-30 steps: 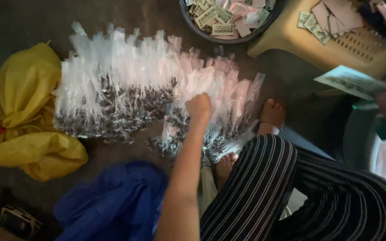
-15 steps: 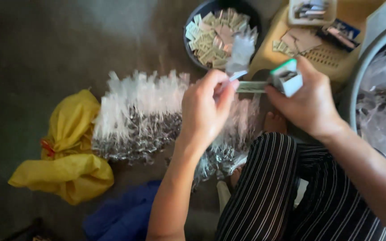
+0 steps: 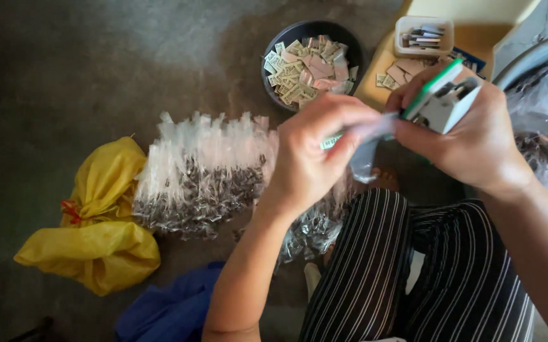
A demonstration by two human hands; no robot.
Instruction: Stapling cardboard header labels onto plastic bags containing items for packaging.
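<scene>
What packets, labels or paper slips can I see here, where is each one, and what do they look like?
Small clear packet: pinched between left hand and right hand, see-through, with a pale paper slip.
Stapler: in the right hand, white and green.
Paper labels: heaped in a round dark bowl, cream and pink rectangles.
Filled clear packets: rowed on the floor, dark contents.
Yellow bag: far left, crumpled.

A small clear bag (image 3: 366, 155) hangs at chest height, its top pinched in a white-and-green stapler (image 3: 442, 101), a paper label (image 3: 332, 140) against its mouth.
</scene>
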